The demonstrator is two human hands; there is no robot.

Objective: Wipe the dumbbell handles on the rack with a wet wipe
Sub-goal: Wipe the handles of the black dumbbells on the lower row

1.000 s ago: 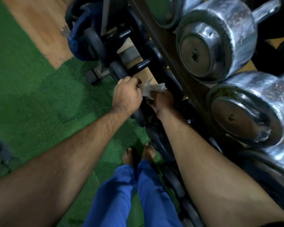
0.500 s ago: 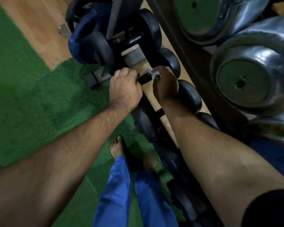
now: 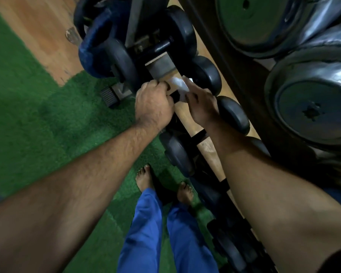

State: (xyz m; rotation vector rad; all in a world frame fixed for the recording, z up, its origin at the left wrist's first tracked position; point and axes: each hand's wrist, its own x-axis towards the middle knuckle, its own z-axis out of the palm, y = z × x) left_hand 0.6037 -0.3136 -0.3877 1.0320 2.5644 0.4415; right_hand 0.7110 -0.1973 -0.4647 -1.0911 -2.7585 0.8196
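A row of small black dumbbells lies on the low tier of the rack. My left hand grips the left end of one black dumbbell handle. My right hand holds a crumpled white wet wipe against the same handle, just right of my left hand. Most of that handle is hidden under both hands. Its right weight head shows beyond my right fingers.
Large chrome dumbbells fill the upper tier at right. A blue kettlebell and a bigger black dumbbell stand at the rack's far end. Green turf covers the floor at left, wooden floor beyond. My bare feet stand beside the rack.
The view has shifted along the rack. Both hands stay on the same handle, and my right hand has opened out a little, showing more of the wipe.
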